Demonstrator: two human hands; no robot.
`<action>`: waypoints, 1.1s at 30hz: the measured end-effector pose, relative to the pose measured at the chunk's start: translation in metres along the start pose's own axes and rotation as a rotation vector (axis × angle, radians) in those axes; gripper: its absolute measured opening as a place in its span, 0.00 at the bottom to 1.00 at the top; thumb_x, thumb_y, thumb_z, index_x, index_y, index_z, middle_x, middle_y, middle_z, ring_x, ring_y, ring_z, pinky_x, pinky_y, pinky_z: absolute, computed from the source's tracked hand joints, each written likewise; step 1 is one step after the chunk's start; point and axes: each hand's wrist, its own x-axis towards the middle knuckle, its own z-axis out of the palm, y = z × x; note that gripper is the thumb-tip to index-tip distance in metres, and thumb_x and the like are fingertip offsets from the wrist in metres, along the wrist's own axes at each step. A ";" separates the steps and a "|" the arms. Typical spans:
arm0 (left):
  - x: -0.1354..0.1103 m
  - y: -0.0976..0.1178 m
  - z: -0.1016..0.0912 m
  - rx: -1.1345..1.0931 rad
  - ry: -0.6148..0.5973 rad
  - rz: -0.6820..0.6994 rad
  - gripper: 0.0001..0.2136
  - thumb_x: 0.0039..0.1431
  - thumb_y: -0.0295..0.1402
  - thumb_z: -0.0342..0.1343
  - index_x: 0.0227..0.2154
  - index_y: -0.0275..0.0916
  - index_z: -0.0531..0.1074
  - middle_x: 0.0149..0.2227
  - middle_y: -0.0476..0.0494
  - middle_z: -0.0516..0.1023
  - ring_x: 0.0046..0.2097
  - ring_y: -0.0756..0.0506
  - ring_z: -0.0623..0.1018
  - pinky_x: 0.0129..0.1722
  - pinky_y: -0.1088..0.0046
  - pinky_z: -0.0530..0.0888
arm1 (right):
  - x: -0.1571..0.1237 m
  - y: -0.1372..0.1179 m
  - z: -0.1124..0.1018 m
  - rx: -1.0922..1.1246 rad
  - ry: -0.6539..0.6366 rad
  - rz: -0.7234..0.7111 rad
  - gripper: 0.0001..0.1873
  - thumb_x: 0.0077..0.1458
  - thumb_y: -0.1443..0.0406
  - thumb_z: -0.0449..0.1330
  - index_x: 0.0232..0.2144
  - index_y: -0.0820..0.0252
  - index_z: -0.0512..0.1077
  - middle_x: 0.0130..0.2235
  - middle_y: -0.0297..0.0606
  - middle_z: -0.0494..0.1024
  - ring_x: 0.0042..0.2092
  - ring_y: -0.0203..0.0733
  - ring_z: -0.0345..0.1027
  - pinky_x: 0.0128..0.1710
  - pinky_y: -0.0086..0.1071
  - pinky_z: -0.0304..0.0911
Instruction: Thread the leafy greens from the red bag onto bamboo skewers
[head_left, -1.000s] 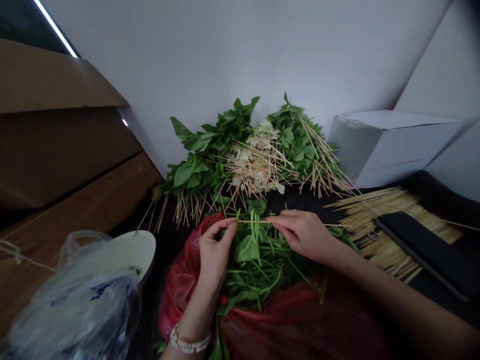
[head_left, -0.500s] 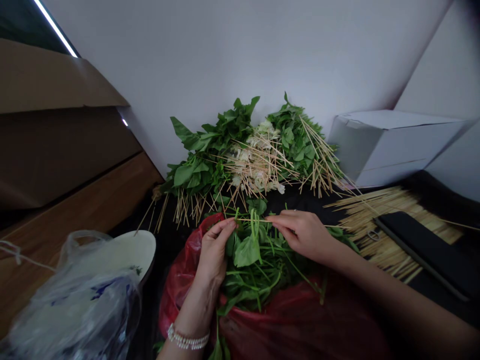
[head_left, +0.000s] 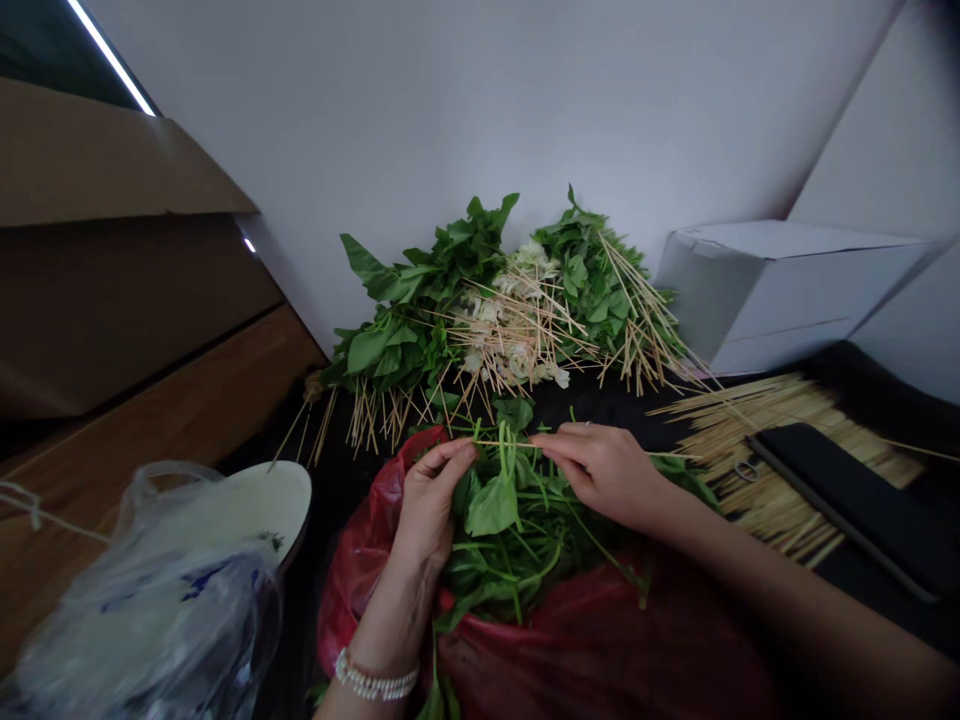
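My right hand point(head_left: 600, 465) pinches a thin bamboo skewer point(head_left: 489, 442), whose other end sticks out beyond my wrist. From the skewer hangs a leafy green point(head_left: 493, 508), its stems looped over the stick between my hands. At the skewer's left end my left hand point(head_left: 435, 490) is closed, thumb against forefinger, with a short green stem showing at the fingertips. Below both hands a heap of leafy greens point(head_left: 517, 575) fills an opened red plastic bag point(head_left: 600, 660).
Finished skewers of greens point(head_left: 397, 340) and pale leaves point(head_left: 487, 310) lean against the wall. Bare skewers point(head_left: 727, 430) lie at right beside a black phone point(head_left: 847, 500), with a white box point(head_left: 810, 290) behind. At left are a white bowl point(head_left: 277, 495) and a clear plastic bag point(head_left: 150, 620).
Both hands stay almost where they were. The hanging leaf and its stems have shifted very slightly left and down on the skewer.
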 end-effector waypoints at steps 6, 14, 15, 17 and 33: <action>-0.001 0.000 -0.001 0.030 -0.068 -0.034 0.13 0.34 0.34 0.76 0.25 0.37 0.81 0.25 0.50 0.81 0.26 0.51 0.76 0.29 0.77 0.73 | -0.002 -0.006 0.004 0.004 0.017 -0.015 0.17 0.65 0.67 0.50 0.47 0.57 0.77 0.36 0.39 0.80 0.36 0.40 0.73 0.34 0.31 0.61; -0.001 -0.005 -0.001 0.046 -0.167 -0.060 0.17 0.45 0.45 0.70 0.31 0.36 0.81 0.29 0.46 0.82 0.30 0.49 0.77 0.32 0.76 0.72 | 0.003 0.002 0.002 0.141 0.137 -0.011 0.15 0.65 0.68 0.50 0.44 0.59 0.76 0.35 0.40 0.79 0.37 0.42 0.72 0.38 0.35 0.64; 0.001 -0.006 -0.002 0.044 -0.138 -0.047 0.19 0.47 0.49 0.68 0.32 0.36 0.81 0.31 0.44 0.82 0.32 0.48 0.78 0.34 0.75 0.72 | 0.004 0.006 -0.001 0.183 0.188 0.018 0.14 0.65 0.68 0.50 0.43 0.59 0.76 0.35 0.40 0.79 0.37 0.42 0.72 0.39 0.35 0.64; 0.004 -0.007 -0.004 0.082 -0.083 0.001 0.20 0.50 0.51 0.65 0.34 0.37 0.82 0.36 0.41 0.83 0.39 0.45 0.79 0.38 0.74 0.73 | 0.007 0.015 -0.006 0.262 0.280 0.100 0.13 0.65 0.67 0.50 0.42 0.58 0.75 0.35 0.39 0.79 0.36 0.41 0.72 0.38 0.34 0.65; 0.011 -0.032 -0.014 1.262 -0.409 0.330 0.23 0.67 0.43 0.48 0.61 0.39 0.68 0.66 0.33 0.63 0.68 0.37 0.61 0.65 0.54 0.58 | 0.012 0.036 -0.009 0.665 0.479 0.386 0.10 0.62 0.60 0.55 0.41 0.59 0.72 0.30 0.34 0.77 0.26 0.35 0.64 0.29 0.31 0.61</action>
